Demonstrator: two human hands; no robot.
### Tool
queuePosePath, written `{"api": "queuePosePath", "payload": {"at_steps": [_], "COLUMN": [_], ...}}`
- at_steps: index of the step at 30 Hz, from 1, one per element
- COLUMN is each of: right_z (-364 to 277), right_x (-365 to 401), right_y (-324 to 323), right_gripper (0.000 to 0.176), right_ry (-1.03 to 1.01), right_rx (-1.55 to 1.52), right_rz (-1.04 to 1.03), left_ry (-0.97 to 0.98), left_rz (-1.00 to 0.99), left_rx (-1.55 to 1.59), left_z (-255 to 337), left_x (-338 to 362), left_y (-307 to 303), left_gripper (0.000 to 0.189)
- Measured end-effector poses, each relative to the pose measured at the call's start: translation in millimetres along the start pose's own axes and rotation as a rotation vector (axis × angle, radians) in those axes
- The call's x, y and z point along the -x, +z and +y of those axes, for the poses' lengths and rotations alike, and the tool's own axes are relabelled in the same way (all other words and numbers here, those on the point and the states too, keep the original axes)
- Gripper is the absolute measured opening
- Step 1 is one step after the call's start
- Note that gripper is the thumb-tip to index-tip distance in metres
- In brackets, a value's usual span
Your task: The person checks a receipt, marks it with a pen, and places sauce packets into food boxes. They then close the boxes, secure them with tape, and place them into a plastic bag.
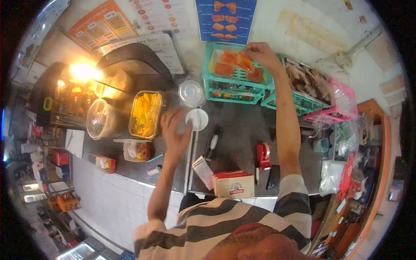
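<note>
My left hand (175,134) hovers over the dark counter with its fingers apart, between a clear tray of yellow food (146,115) and a white cup (197,120). A clear round lid or cup (191,93) is just beyond the white one. At the back, my right hand (261,54) reaches over the upper green basket (208,65), its fingertips pinched on a packet of orange sauce (245,63). More orange packets (224,69) lie in that basket.
A warm lamp (86,73) glows at left beside a clear tub (99,118). Small food boxes (137,151) stand in front. A red tape dispenser (263,156), a marker (212,143) and folded cartons (234,185) occupy the near counter. Pink basket (346,102) at right.
</note>
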State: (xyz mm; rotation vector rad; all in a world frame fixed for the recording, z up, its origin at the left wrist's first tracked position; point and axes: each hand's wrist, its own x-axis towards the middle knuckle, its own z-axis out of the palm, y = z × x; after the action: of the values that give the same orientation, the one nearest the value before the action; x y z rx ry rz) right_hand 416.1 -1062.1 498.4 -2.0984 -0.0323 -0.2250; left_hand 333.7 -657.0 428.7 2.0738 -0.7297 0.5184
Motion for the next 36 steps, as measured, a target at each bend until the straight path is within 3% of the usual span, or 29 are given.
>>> {"api": "queuePosePath", "payload": {"at_steps": [3,5,12,14,18,20,21,23,24,26,27,29,33,36], "right_z": [-9.6,-18.4,8.9,15.3,-19.0,-48.4,-56.7,-65.4,-55.9,-36.6,-33.5,-31.3,-35.7,-33.5], "right_x": [9.2,15.7,19.9,16.3,33.1,42.1,39.1,34.5,30.3,18.3,16.9,15.5,15.1,16.4], "right_y": [-5.8,-7.7,-9.7,-11.9,-4.7,6.3,10.1,13.5,8.3,-6.0,-8.9,-10.2,-9.9,-4.2], "right_gripper": [0.010,0.008,0.010,0.017,0.025,0.030,0.030,0.026,0.026,0.022,0.022,0.015,0.011,0.009], "right_ry": [0.065,0.091,0.169,0.341,0.173,-0.221,-0.219,-0.460,-0.457,-0.149,-0.155,-0.078,-0.015,-0.124], "right_rx": [-0.171,-0.191,-0.542,-0.465,-0.164,0.027,0.022,0.282,0.281,0.053,0.052,-0.199,-0.131,0.034], "right_rz": [-0.048,-0.078,-0.049,0.066,0.290,0.377,0.384,0.379,0.386,0.030,0.029,-0.077,-0.087,-0.050], "left_ry": [0.226,0.261,0.433,0.245,0.151,0.137,0.142,0.102,0.107,0.101,0.103,-0.099,-0.138,-0.038], "left_rz": [0.073,0.128,0.087,0.057,-0.121,-0.283,-0.289,-0.499,-0.505,-0.603,-0.599,-0.703,-0.719,-0.645], "left_rx": [-0.047,-0.077,-0.082,0.127,0.161,0.144,0.141,0.336,0.335,0.601,0.596,0.661,0.606,0.481], "left_z": [26.1,55.1,44.4,40.4,20.8,14.8,13.3,11.2,8.2,4.6,4.2,3.9,6.1,10.9], "left_x": [-82.3,-116.9,-161.2,-169.9,-199.0,-211.4,-215.9,-223.4,-225.7,-230.6,-231.9,-230.9,-231.3,-228.1], "left_y": [47.0,69.3,131.3,138.7,135.2,135.8,134.5,132.3,134.1,134.8,133.9,130.6,130.9,136.9], "left_gripper": [0.039,0.036,0.025,0.017,0.018,0.018,0.018,0.015,0.015,0.012,0.012,0.010,0.012,0.010]}}
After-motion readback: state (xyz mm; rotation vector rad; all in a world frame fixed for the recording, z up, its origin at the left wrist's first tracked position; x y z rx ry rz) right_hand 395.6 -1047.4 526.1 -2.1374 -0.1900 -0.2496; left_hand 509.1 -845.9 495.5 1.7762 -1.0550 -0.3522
